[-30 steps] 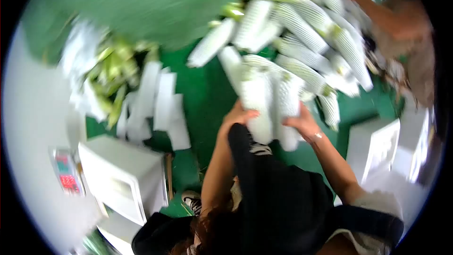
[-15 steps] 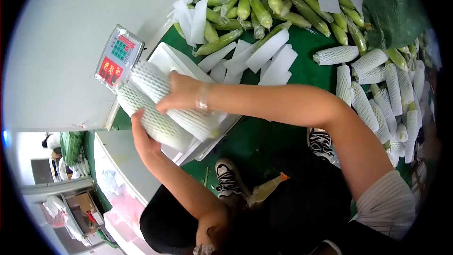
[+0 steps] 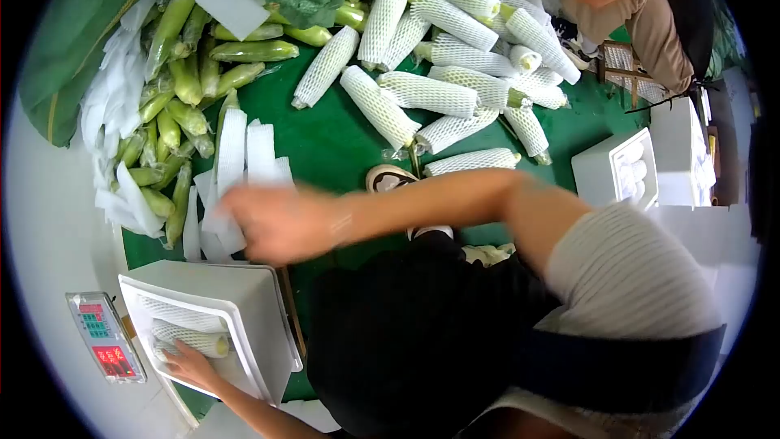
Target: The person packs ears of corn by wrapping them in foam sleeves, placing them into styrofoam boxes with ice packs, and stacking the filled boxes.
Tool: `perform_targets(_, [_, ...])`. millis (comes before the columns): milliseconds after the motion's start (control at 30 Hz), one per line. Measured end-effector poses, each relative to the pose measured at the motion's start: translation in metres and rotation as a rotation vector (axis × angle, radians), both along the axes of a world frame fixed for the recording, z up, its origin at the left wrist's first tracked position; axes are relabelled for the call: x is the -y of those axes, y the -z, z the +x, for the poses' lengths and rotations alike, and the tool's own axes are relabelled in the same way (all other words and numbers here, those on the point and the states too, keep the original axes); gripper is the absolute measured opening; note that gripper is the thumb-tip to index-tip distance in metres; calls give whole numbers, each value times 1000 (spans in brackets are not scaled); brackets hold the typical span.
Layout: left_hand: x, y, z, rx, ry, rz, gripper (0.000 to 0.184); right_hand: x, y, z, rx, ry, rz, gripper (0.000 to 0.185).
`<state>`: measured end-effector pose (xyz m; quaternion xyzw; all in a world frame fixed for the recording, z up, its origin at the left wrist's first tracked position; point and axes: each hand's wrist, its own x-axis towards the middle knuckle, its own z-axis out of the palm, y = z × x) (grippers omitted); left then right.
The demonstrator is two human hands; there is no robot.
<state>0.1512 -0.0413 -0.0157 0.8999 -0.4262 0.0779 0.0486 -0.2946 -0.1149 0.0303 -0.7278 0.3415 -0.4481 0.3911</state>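
A white foam box stands tilted toward me at lower left, with long vegetables in white foam-net sleeves inside. My left hand reaches into its opening, fingers spread against one sleeved vegetable. Motion smears my right hand, so its fingers cannot be read. It is over the green floor, beside a bunch of white foam sheets. Beyond these lie long green vegetables, several wrapped in clear film.
Sleeved vegetables are heaped at upper middle. A scale display is left of the box. Green sacks hang over the top left. Another person sits at upper right, near a second foam box.
The view has swung toward the right. Two sleeved vegetables held above the box now lie inside it. My right hand has left them and moved to the foam sheets; my left stays at the box.
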Motion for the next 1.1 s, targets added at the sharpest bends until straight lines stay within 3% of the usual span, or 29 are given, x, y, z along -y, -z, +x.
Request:
perform_targets(67, [-2, 1, 9, -6, -6, 42, 65, -15, 36, -121, -458, 357, -98, 58])
perform_targets(100, [-1, 5, 13, -20, -6, 70, 67, -32, 37, -169, -546, 503, 163, 61])
perform_targets(133, [0, 5, 30, -66, 46, 176, 69, -36, 82, -219, -844, 654, 216, 68])
perform_targets(167, [6, -3, 36, -51, 39, 176, 69, -41, 80, -242, -1102, 742, 200, 71])
perform_targets(233, [18, -23, 37, -51, 55, 488, 69, -39, 96, -274, -1297, 715, 157, 76])
perform_targets(300, [24, -81, -20, 229, 158, 492, 64, -25, 125, -291, -1329, 594, 178, 76])
perform_targets(333, [26, -97, -6, 161, 331, 351, 59, -19, 131, -297, -1381, 481, 209, 77])
perform_targets(367, [26, -112, 9, 93, 497, 204, 55, -13, 118, -301, -1246, 484, 438, 77])
perform_targets(400, [18, -143, -9, -168, 483, 156, 49, -4, 102, -301, -1100, 472, 650, 77])
perform_targets(433, [4, -174, -38, -415, 447, 86, 44, -10, 103, -312, -1028, 512, 589, 80])
perform_targets(500, [-38, -212, -70, -454, 400, 60, 36, -23, 93, -347, -698, 395, 634, 93])
perform_targets(533, [-67, -222, -72, -500, 321, 66, 33, -32, 43, -328, -310, 248, 928, 90])
perform_targets(567, [-96, -224, -81, -497, 297, -14, 31, -43, 10, -313, -396, 343, 832, 88])
perform_targets(633, [-139, -216, -87, -508, 255, -48, 28, -44, -7, -306, -275, 272, 861, 89])
perform_targets(733, [-177, -166, -77, -548, 178, -68, 27, -28, -61, -244, -107, 0, 874, 86])
perform_targets(833, [-177, -126, -89, -558, 354, -91, 27, 9, -104, -173, -246, -201, 864, 92])
perform_targets(900, [-162, -131, -112, -407, 415, -68, 26, 20, -137, -114, -300, -294, 782, 86])
perform_targets(967, [-152, -133, -109, -348, 455, -97, 25, 44, -161, -60, -548, -510, 593, 83])
perform_targets(1033, [-135, -124, -97, -278, 555, -296, 24, 62, -175, -1, -770, -651, 466, 82])
perform_targets(1100, [-123, -114, -77, -255, 463, -399, 23, 65, -184, 61, -902, -803, 457, 76])
